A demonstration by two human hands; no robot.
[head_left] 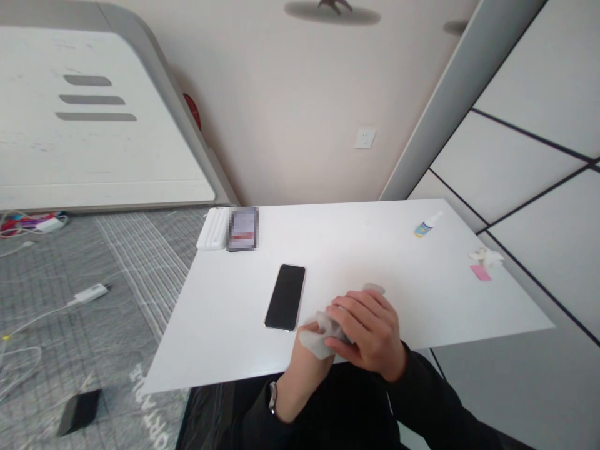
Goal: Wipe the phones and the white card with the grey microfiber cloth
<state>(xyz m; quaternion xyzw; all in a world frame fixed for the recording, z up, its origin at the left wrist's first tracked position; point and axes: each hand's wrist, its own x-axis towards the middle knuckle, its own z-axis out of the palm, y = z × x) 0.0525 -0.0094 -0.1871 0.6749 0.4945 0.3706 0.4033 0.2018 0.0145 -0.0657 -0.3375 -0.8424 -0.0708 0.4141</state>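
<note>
My right hand (368, 328) lies over my left hand (307, 356) just above the table's near edge, its fingers curled on a thin, whitish wipe (316, 342). The wipe is crumpled against the back of my left hand, and a bit of pale material pokes out past my right fingers. Most of my left hand is covered, so its fingers are hidden. Left of both hands a phone (285, 297) with a dark screen lies flat on the white table (220, 337).
At the table's back left sit a white case (212, 229) and a blurred-out phone-like device (242, 229). A small bottle (426, 225) lies at the back right. Crumpled tissue (488, 257) and a pink slip (480, 272) rest by the right edge. Cables and a white adapter (91, 293) lie on the carpet.
</note>
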